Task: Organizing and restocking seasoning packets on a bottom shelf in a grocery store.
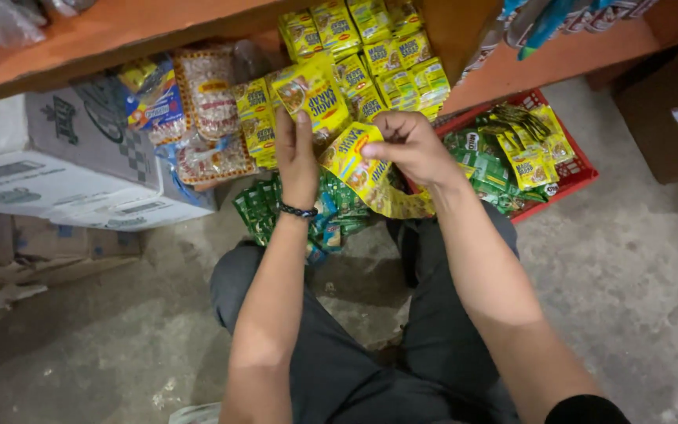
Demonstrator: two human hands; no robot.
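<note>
Grey concrete floor [629, 275] lies under the crouching person. Both hands meet over a yellow strip of joined foil sachets [370, 177]: the right hand [410, 145] in a clenched grip pinching its top, the left hand [298, 161] grasping its upper sachet. Beyond, a red plastic basket [574, 169] holds green and yellow packets below an orange wooden shelf [119, 31].

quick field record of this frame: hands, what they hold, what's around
posture: person crouched on a concrete floor, facing a low orange shelf
left hand: grips a yellow sachet strip; dark bead bracelet on the wrist
right hand: pinches a second yellow sachet strip that trails down
shelf stock: stacked yellow sachets
right: red basket with green and yellow packets
left: cardboard boxes, bagged snacks
</note>
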